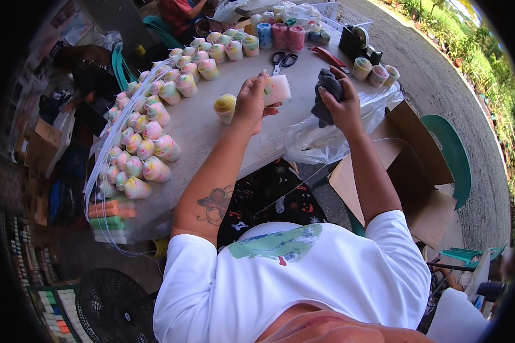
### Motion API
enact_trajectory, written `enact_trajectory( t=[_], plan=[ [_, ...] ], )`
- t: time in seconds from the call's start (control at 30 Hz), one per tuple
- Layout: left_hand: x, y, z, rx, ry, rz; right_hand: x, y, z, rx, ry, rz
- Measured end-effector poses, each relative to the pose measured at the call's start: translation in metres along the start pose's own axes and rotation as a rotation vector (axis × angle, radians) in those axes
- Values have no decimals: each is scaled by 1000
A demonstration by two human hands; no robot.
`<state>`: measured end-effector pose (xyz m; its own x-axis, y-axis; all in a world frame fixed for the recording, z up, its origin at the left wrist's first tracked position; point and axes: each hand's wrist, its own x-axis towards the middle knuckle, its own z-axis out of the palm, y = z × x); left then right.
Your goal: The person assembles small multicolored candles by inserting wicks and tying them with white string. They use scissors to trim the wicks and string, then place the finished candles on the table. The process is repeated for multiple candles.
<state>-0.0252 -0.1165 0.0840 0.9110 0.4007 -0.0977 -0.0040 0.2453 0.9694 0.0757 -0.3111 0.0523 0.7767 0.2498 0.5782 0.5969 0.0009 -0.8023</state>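
Note:
My left hand [254, 102] is closed around a pale pink-and-white candle [278, 90], tipped on its side above the table. In my right hand [343, 102] a dark grey cloth [326, 97] is bunched up, a short way to the right of the candle. A yellow-topped candle [225, 107] stands on the table just left of my left hand. Beyond the held candle lie scissors with dark handles [284, 59]. Many multicoloured candles with wicks [167, 147] stand in rows along the left and far side of the table.
Long white wick strands [120, 126] lie along the table's left edge. A black tape dispenser [357, 43], a red tool [330, 57] and several candles [377, 75] sit at the far right. Clear plastic [315, 137] drapes over the near edge, beside an open cardboard box [406, 160]. People work beyond the table.

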Motion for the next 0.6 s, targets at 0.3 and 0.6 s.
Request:
enact_trajectory(
  t=[0.3,0.6],
  plan=[
    [-9,-53,26,-205,74,31,-33,-16,68,-284,-22,-212],
    [-41,-43,6,198,-57,211,46,-18,48,-534,-25,39]
  ],
)
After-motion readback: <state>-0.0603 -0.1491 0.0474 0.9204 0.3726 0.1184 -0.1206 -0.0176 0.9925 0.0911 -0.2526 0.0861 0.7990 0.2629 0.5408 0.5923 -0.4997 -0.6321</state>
